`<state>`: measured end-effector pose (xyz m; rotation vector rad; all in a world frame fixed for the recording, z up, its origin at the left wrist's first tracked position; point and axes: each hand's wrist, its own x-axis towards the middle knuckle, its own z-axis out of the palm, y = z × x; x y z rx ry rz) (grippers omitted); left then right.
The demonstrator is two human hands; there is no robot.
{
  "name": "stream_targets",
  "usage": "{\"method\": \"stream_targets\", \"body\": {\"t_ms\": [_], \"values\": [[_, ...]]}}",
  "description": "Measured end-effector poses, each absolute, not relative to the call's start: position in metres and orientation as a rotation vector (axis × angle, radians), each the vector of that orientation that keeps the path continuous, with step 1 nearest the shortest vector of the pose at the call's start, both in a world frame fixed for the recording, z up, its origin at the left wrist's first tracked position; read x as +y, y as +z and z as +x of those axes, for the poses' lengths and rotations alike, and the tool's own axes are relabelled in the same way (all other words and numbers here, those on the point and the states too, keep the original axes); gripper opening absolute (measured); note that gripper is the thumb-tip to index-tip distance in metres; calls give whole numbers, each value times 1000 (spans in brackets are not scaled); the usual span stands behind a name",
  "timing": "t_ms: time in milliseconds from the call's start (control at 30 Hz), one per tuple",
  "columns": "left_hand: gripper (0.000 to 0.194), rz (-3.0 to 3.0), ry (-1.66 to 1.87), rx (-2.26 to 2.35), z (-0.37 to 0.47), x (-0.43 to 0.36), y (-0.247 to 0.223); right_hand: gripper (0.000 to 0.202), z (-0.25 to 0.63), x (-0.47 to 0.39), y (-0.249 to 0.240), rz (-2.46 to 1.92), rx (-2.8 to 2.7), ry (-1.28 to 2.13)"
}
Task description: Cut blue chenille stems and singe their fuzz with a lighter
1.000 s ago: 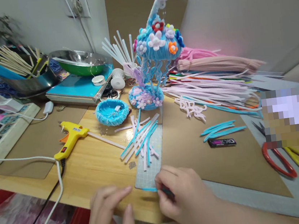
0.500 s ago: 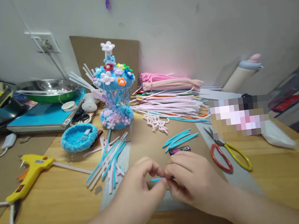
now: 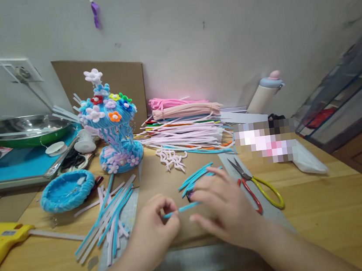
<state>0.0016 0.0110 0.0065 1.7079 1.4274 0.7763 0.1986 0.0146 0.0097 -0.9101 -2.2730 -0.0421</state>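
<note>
Between thumb and fingers, my left hand pinches a short blue pipe cleaner, which points to the right over the brown cardboard mat. My right hand has its fingers apart and hovers at the far end of that piece; whether it touches it I cannot tell. Just behind my right hand lie several cut blue pipe cleaner pieces, with a small dark object mostly covered by the hand. Curled pale pink pieces rest farther back on the cardboard.
Scissors lie at right. A decorated blue carousel-like ornament stands back left, near a blue fuzzy dish. A yellow glue gun and loose strips are at left. Pipe cleaner bundles line the wall.
My right hand has let go of its pinch and opened, moving away from my left hand. More of the blue pipe cleaner shows. The camera view has turned to the right.
</note>
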Motion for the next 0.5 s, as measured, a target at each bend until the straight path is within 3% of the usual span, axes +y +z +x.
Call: {"method": "stream_targets", "body": {"t_ms": [100,233,333,400,500], "values": [[5,1549,955,1462,-20,22,2,16,245,38,6,-1352,-1811,-60],[13,1130,1131,1477,-35,32,-7,24,290,60,-6,-1975,-1675,227],[16,1058,1129,1471,-32,32,-10,19,271,55,-11,-1692,-2024,514],[18,1006,1110,1442,-28,30,-9,23,243,46,-13,-1463,-2304,460],[20,961,1077,1401,-23,26,-7,30,209,35,-18,-1452,-2534,342]]}}
